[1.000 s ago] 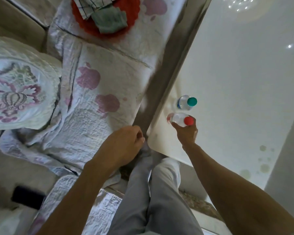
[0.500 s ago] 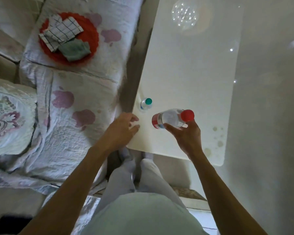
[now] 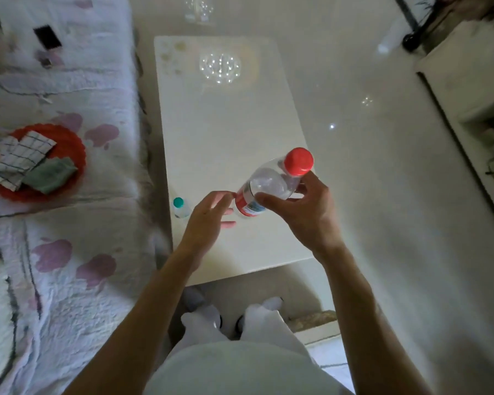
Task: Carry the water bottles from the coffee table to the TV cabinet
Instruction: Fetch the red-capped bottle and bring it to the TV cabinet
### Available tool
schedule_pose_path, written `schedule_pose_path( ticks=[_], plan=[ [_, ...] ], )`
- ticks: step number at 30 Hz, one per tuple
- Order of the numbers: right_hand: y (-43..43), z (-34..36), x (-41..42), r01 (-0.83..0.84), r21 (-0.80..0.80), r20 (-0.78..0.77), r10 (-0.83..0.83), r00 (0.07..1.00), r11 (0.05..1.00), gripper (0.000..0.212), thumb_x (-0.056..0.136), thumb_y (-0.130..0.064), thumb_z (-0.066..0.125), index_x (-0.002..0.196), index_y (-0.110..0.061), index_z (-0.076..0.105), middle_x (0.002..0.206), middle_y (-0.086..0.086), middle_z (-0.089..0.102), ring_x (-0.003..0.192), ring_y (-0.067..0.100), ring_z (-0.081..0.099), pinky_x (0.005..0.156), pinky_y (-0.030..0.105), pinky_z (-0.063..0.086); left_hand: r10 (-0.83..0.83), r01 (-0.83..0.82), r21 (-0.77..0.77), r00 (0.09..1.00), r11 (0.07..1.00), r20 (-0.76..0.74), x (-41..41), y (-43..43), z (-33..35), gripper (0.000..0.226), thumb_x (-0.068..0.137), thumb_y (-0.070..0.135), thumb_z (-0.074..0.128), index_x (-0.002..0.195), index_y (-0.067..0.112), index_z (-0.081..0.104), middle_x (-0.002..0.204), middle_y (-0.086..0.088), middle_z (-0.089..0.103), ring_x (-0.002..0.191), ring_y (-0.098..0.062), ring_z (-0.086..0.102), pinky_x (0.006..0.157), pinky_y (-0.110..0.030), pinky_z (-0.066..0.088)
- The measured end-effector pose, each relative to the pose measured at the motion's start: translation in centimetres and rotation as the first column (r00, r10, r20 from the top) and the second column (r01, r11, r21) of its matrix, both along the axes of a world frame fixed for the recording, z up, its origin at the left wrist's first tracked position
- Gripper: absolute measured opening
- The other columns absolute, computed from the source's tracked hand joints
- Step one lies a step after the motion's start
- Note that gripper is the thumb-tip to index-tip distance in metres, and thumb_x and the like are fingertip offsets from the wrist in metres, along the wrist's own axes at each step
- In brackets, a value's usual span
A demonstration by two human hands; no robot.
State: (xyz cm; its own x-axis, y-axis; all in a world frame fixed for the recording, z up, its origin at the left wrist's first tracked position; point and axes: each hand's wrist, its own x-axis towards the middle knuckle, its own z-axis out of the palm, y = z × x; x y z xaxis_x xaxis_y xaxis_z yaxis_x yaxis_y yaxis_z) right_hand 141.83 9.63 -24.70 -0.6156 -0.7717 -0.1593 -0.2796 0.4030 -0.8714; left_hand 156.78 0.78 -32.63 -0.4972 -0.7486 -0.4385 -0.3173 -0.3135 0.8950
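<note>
The right hand (image 3: 305, 212) grasps the tilted red-capped water bottle (image 3: 268, 183) above the coffee table (image 3: 226, 124); the left hand (image 3: 208, 220), fingers relaxed, reaches beside its base.

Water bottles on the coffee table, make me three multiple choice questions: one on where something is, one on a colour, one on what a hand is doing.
1. Where is the teal-capped bottle? A. standing on the coffee table; B. lying on the sofa; C. on the floor.
2. The cap of the held bottle, in the right hand, is: A. teal; B. white; C. red.
3. The left hand is: A. a fist; B. open, fingers by the held bottle's base; C. gripping the teal-capped bottle.
Answers: 1 A, it stands near the table's left edge; 2 C, the red cap shows above the fingers; 3 B, its fingers are straight.
</note>
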Motion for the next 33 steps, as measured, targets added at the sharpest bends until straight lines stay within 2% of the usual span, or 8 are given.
schedule_pose_path(
  ticks=[2,7,10,16,20,23,26,33],
  plan=[
    [1.7,0.3,-1.9,0.021,-0.012,-0.007,-0.021,1.000,1.000,0.070,0.061,-0.046,0.084,0.124,-0.025,0.059,0.114,-0.008,0.067,0.100,0.008,0.065,0.086,0.031,0.056,0.007,-0.007,-0.053,1.000,0.999,-0.008,-2.2,2.0,0.3,0.030,0.101,0.037,0.043,0.122,0.020,0.056,0.124,-0.001,0.062,0.111,-0.016,0.063,0.082,-0.025,0.057],
    [7.1,1.9,-8.0,0.093,-0.021,-0.008,-0.093,0.996,0.995,0.065,0.063,-0.043,0.085,0.121,-0.027,0.060,0.114,-0.009,0.065,0.091,-0.003,0.062,0.072,0.010,0.045,0.003,-0.008,-0.108,0.999,0.994,-0.041,-9.0,7.7,1.7,0.017,0.101,0.029,0.047,0.112,0.026,0.059,0.112,0.010,0.063,0.105,-0.006,0.063,0.075,-0.017,0.057],
    [10.7,2.7,-12.0,0.131,-0.037,-0.032,-0.132,0.991,0.991,0.062,0.063,-0.043,0.085,0.118,-0.030,0.061,0.112,-0.009,0.065,0.087,-0.007,0.060,0.065,0.002,0.042,-0.031,0.024,-0.115,0.998,0.993,-0.055,-13.3,11.4,2.5,0.020,0.100,0.027,0.049,0.115,0.020,0.061,0.113,0.009,0.066,0.104,-0.005,0.065,0.074,-0.016,0.056],
    [17.0,4.2,-18.7,0.259,-0.063,-0.112,-0.265,0.958,0.964,0.066,0.062,-0.050,0.083,0.121,-0.028,0.063,0.111,-0.007,0.067,0.089,0.005,0.065,0.073,0.019,0.052,-0.163,0.154,-0.126,0.985,0.980,-0.060,-21.0,16.3,3.8,0.019,0.097,0.020,0.056,0.114,0.013,0.060,0.122,-0.003,0.066,0.108,-0.018,0.066,0.091,-0.038,0.057],
    [20.2,4.8,-21.8,0.363,-0.097,-0.148,-0.374,0.916,0.927,0.066,0.060,-0.053,0.082,0.119,-0.029,0.064,0.110,-0.008,0.068,0.092,0.007,0.066,0.080,0.030,0.055,-0.260,0.253,-0.128,0.965,0.959,-0.040,-25.7,18.5,5.0,0.020,0.091,0.029,0.061,0.110,0.022,0.061,0.115,0.006,0.069,0.104,-0.013,0.068,0.092,-0.036,0.056],
    [21.6,5.4,-23.8,0.435,-0.109,-0.156,-0.448,0.880,0.894,0.065,0.059,-0.054,0.081,0.117,-0.029,0.064,0.107,-0.009,0.068,0.091,0.006,0.066,0.080,0.031,0.056,-0.339,0.334,-0.159,0.941,0.929,-0.006,-28.5,19.3,5.8,0.030,0.081,0.035,0.058,0.110,0.031,0.061,0.110,0.012,0.069,0.101,-0.012,0.069,0.090,-0.037,0.056],
    [22.3,5.9,-25.6,0.492,-0.121,-0.167,-0.506,0.846,0.862,0.064,0.059,-0.052,0.082,0.117,-0.029,0.064,0.107,-0.010,0.067,0.091,0.005,0.065,0.080,0.028,0.055,-0.394,0.388,-0.186,0.919,0.903,0.009,-31.2,19.7,6.4,0.027,0.086,0.025,0.059,0.113,0.029,0.060,0.111,0.010,0.068,0.102,-0.011,0.066,0.092,-0.039,0.055],
    [22.3,6.3,-29.5,0.591,-0.100,-0.252,-0.595,0.763,0.800,0.066,0.059,-0.052,0.082,0.119,-0.030,0.063,0.103,-0.010,0.065,0.090,0.006,0.063,0.077,0.023,0.051,-0.461,0.447,-0.149,0.884,0.882,-0.079,-37.2,19.5,5.7,0.034,0.077,0.030,0.061,0.111,0.025,0.062,0.109,0.007,0.069,0.102,-0.014,0.067,0.094,-0.043,0.053]
  ],
)
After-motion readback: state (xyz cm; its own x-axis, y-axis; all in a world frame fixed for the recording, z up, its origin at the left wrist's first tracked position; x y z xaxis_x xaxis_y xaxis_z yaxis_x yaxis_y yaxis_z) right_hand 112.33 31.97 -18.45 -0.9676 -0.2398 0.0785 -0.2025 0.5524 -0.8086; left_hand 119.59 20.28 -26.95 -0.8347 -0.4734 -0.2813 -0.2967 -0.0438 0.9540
